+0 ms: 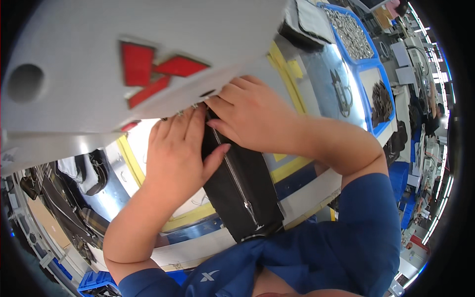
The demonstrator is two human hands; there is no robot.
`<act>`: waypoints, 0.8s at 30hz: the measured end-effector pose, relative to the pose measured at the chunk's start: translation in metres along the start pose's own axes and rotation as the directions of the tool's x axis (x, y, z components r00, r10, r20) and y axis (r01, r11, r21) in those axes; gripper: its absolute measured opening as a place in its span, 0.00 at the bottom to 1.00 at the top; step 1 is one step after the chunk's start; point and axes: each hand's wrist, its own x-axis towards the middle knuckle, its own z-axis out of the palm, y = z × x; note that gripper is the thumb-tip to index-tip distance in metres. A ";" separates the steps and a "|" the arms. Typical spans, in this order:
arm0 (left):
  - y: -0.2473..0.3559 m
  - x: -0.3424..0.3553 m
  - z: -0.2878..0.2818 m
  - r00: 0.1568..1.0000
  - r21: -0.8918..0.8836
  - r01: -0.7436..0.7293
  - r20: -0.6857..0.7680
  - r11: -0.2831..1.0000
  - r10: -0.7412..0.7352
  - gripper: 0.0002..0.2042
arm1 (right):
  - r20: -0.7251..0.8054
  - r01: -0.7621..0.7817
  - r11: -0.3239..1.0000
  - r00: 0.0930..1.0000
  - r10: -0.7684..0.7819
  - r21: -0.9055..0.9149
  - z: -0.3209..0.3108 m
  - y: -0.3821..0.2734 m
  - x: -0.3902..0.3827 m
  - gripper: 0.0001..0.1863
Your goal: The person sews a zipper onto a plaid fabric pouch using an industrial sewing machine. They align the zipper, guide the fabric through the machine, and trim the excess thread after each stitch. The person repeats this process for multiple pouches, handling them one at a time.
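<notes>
A black fabric piece (262, 178) with a metal zipper (232, 171) runs from the edge of my body up under the machine head. The zipper's silver pull lies toward the near end. My left hand (180, 148) rests flat along the left side of the fabric, its fingers stretched forward and its thumb spread toward the zipper. To the right of the zipper, my right hand (255, 116) has bent fingers and pinches the fabric between thumb and forefinger. The machine head hides the far end of the fabric and some fingertips.
A large white sewing machine head (237, 39) with red markings looms over the work. Blue trays (371, 62) at the right hold metal zipper parts and dark pieces. Thread snips (341, 94) lie beside them. Plaid and dark garments (64, 198) are heaped at the left.
</notes>
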 end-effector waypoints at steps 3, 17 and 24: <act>0.000 -0.001 0.002 1.000 0.008 0.006 -0.003 1.000 -0.006 0.39 | -0.004 -0.012 0.999 1.000 0.012 0.036 0.002 0.005 -0.001 0.18; 0.001 0.003 0.003 0.999 0.039 -0.004 -0.047 0.999 0.006 0.34 | 0.051 -0.059 0.997 0.997 0.056 0.055 0.003 0.017 0.002 0.17; 0.000 0.003 0.004 0.988 0.115 -0.078 -0.125 0.990 0.092 0.32 | -0.074 -0.058 0.998 0.996 0.059 0.005 0.005 0.020 -0.001 0.15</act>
